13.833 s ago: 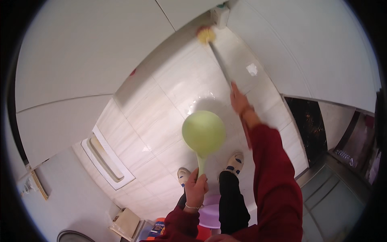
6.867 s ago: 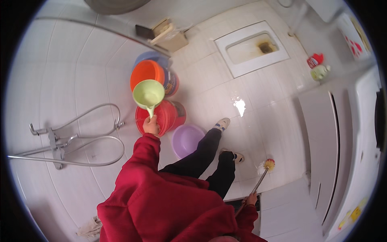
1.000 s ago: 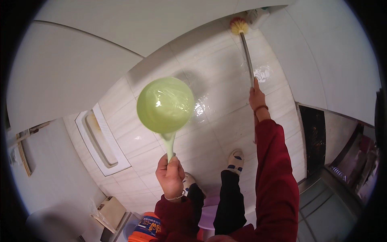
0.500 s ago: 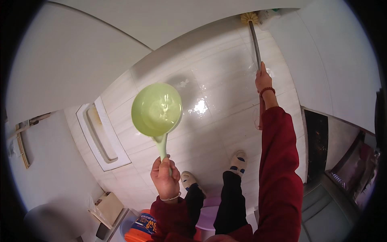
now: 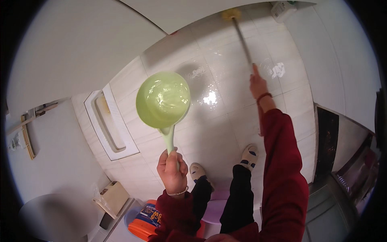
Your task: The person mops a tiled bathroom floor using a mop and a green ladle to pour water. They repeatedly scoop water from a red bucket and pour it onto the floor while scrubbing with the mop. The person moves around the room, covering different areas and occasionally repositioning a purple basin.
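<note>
My left hand (image 5: 172,171) is closed round the handle of a pale green water dipper (image 5: 161,103), held level over the floor. Rippling water shows in its bowl. Out to the far right, my right hand (image 5: 258,84) grips a long-handled scrubbing brush (image 5: 243,40). The brush's yellow bristle head (image 5: 231,15) touches the floor tiles by the far wall and looks slightly blurred. Water glistens on the pale tiled floor (image 5: 229,133) between the dipper and the brush.
A squat toilet (image 5: 128,152) is set in the floor at left. A white bottle (image 5: 283,11) stands in the far right corner. Near my feet are an orange container (image 5: 141,228) and a purple basin (image 5: 215,211). A beige box (image 5: 115,197) sits at lower left.
The brush head has moved left along the far wall, away from the white bottle. The water in the dipper ripples more. My view has shifted slightly.
</note>
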Available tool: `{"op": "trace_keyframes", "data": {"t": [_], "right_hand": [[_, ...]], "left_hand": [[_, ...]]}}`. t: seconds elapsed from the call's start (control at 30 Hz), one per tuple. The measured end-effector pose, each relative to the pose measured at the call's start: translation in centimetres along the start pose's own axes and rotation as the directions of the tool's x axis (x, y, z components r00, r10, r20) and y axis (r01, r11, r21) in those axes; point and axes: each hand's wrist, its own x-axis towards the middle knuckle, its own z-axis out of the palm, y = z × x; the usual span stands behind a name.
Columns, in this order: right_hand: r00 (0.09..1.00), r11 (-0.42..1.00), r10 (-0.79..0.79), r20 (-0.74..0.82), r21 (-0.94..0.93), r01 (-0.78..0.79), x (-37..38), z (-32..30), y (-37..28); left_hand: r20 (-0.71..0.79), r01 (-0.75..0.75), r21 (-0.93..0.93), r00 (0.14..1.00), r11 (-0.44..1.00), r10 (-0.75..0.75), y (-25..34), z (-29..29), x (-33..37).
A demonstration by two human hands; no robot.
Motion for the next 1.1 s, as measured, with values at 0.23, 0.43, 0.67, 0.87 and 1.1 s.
{"op": "trace_keyframes", "data": {"t": [0.23,0.43,0.67,0.87,1.1], "right_hand": [[0.920,0.930,-0.363,0.147,0.001,0.367,-10.2,6.6,5.4],[0.989,0.990,-0.136,0.060,-0.037,0.138,3.2,3.6,-4.9],[0.931,0.947,-0.213,0.298,-0.171,0.271,-8.8,9.1,0.8],[0.963,0.952,-0.269,0.026,-0.147,0.270,-1.6,5.9,-3.1],[0.931,0.939,-0.143,0.335,-0.251,0.234,-12.7,9.3,2.5]], "left_hand": [[-0.005,-0.015,-0.026,1.000,1.000,0.015,0.7,-0.9,0.3],[-0.015,-0.037,0.013,0.999,0.999,0.037,0.1,-1.4,-0.2],[-0.061,0.005,-0.035,0.998,0.999,-0.007,0.6,-3.1,0.0],[-0.050,0.036,-0.042,0.998,0.998,-0.038,0.5,-2.8,-0.9],[-0.044,-0.017,-0.032,0.999,0.999,0.015,0.5,-3.9,-0.5]]}}
